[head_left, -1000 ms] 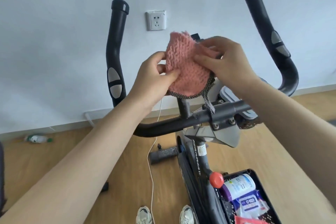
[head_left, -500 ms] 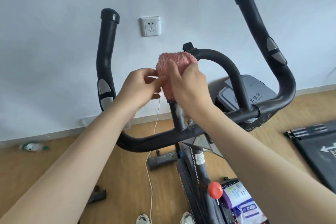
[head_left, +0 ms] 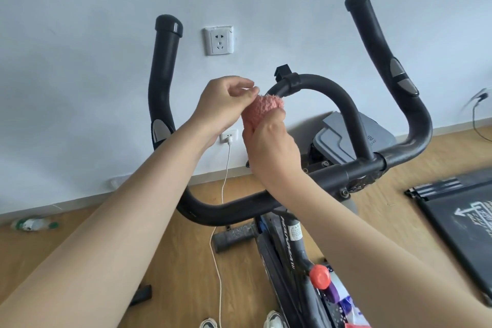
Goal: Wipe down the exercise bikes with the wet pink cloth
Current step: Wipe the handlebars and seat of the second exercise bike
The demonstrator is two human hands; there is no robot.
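Cloth (head_left: 262,112), pink and fluffy, is bunched round the left leg of the centre loop (head_left: 338,96) on the exercise bike (head_left: 291,242), just where that black tube begins to curve over. Both our hands are together on it. Our right hand (head_left: 271,146) comes up from below with its fingers curled round the lower part of the cloth, gripping it against the tube. Our left hand (head_left: 223,104) is at the top of the bundle, thumb and fingertips pinching the upper edge of the cloth, the other fingers curled in. The two hands nearly touch, with only the pink bundle between them. Below them runs the black handlebar (head_left: 234,208), which rises at each side into an upright horn: the left horn (head_left: 162,74) stands beside our left forearm and the right horn (head_left: 378,48) is well apart on the far side. Behind the loop we see a grey cover (head_left: 343,138) on the bike's front end. Lower on the frame there is a red knob (head_left: 320,276), and beside it some packets in purple and white, partly hidden by our right arm. On the pale wall a white socket (head_left: 219,40) sits between the left horn and the loop; a second socket (head_left: 229,137) lower down holds a plug, and a white cable (head_left: 221,221) hangs from it to the wooden floor (head_left: 165,261). A plastic bottle (head_left: 33,224) lies on the floor by the wall at the left, and a black mat (head_left: 458,221) lies at the right. The tips of our white shoes (head_left: 273,319) show at the bottom edge.
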